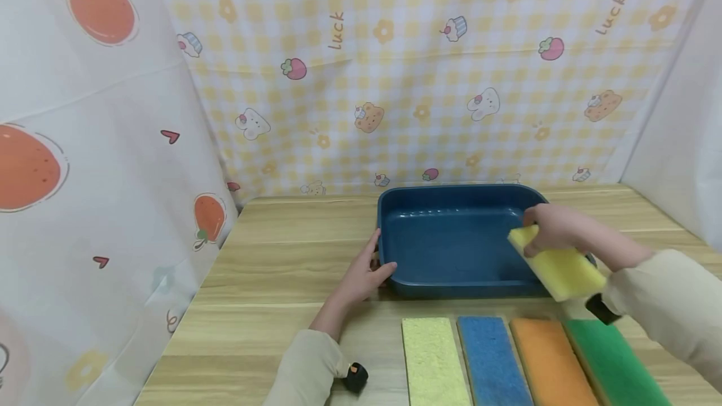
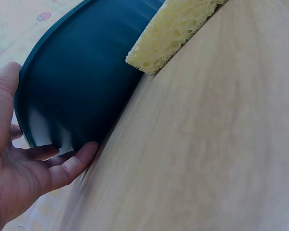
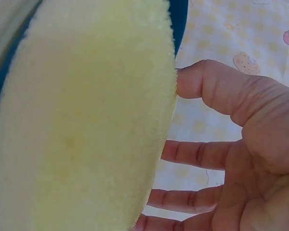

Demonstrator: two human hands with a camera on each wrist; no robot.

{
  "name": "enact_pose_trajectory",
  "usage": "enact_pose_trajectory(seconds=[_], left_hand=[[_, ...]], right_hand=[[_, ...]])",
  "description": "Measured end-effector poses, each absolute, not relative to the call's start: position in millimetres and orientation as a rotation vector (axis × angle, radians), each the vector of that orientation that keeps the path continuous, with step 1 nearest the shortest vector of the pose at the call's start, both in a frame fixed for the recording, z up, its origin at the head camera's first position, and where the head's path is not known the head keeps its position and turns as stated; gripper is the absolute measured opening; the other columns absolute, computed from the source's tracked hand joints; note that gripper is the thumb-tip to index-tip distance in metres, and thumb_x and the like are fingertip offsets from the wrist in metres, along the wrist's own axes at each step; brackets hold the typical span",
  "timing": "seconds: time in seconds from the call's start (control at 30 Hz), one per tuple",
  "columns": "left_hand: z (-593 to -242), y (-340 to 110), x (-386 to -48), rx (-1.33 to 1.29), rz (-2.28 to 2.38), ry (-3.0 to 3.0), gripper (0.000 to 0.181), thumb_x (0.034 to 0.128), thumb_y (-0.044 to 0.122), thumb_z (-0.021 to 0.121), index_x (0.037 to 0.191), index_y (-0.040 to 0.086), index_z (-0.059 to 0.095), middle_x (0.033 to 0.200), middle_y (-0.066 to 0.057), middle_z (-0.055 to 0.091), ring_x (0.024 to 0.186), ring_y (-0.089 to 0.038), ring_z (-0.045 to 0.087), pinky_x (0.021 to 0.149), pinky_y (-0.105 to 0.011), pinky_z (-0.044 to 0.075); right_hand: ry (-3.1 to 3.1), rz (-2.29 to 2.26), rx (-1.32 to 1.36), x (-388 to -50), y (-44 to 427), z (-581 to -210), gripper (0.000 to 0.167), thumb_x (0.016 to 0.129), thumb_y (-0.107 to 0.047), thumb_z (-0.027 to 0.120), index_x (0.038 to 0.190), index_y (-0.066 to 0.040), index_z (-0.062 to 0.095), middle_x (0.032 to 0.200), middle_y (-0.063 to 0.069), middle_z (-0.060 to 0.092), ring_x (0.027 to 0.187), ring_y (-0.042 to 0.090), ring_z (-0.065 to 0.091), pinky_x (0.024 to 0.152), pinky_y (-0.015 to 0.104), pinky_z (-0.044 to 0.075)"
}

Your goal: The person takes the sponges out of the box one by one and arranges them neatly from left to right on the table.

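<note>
A deep blue rectangular basin (image 1: 451, 290) stands on the wooden table. My left hand (image 1: 361, 271) holds its front left corner, thumb near the rim and fingers against the side wall; the left wrist view shows that hand (image 2: 33, 168) at the basin's outer wall (image 2: 72, 82). Over the basin's right front part, my right hand (image 1: 555, 230) grips a yellow sponge (image 1: 566, 271) by one end, tilted. In the right wrist view the thumb and fingers meet the edge of this sponge (image 3: 101, 120). The basin's right front corner is partly hidden behind it.
In front of the basin, side by side, lie a pale yellow sponge (image 1: 434, 359), a blue sponge (image 1: 493, 359), an orange sponge (image 1: 553, 362) and a green sponge (image 1: 615, 359). Patterned cloth (image 1: 423, 80) hangs behind the table, with more cloth at both sides.
</note>
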State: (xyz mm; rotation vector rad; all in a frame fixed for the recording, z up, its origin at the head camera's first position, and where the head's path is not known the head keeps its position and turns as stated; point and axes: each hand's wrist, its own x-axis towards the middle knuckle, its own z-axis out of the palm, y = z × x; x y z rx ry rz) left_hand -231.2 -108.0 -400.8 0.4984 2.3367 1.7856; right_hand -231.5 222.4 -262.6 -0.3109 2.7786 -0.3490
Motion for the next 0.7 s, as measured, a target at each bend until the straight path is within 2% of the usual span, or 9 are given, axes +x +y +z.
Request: enact_pose_trajectory(seconds=[0.2,0.37,0.6,0.7], left_hand=[[-404.8,-109.8,-232.9,0.495,1.772,2.355,0.075,0.0882,0.028,0.057,0.146,0.023,0.009,0.146,-0.012,0.024,0.118,-0.036,0.043,0.072,-0.039,0.053],[-405.7,-111.5,-232.8,0.488,1.763,2.379,0.075,0.0881,0.027,0.057,0.146,0.022,0.009,0.145,-0.012,0.026,0.118,-0.036,0.044,0.076,-0.04,0.052],[-405.1,-114.2,-234.1,0.499,1.764,2.394,0.075,0.0879,0.027,0.057,0.146,0.02,0.01,0.145,-0.015,0.026,0.117,-0.037,0.044,0.079,-0.041,0.051],[-404.3,-115.1,-234.1,0.489,1.756,2.401,0.076,0.0878,0.027,0.057,0.146,0.02,0.01,0.145,-0.014,0.025,0.117,-0.037,0.044,0.079,-0.041,0.051]], right_hand=[[2.89,-0.225,-0.449,-208.0,255.2,-273.3,0.064,0.065,-0.027,0.077,0.107,0.015,0.053,0.105,0.035,0.053,0.094,0.051,0.049,0.07,0.049,0.046],[2.924,-0.19,-0.442,-189.5,282.8,-281.3,0.062,0.063,-0.027,0.078,0.103,0.014,0.054,0.099,0.032,0.056,0.09,0.051,0.05,0.067,0.05,0.046],[2.869,-0.208,-0.302,-176.2,316.4,-297.8,0.062,0.063,-0.026,0.078,0.102,0.014,0.052,0.098,0.038,0.052,0.085,0.052,0.051,0.063,0.05,0.046],[2.82,-0.254,-0.239,-172.2,329.0,-309.7,0.061,0.065,-0.025,0.077,0.103,0.015,0.05,0.098,0.04,0.05,0.081,0.046,0.053,0.061,0.047,0.047]])
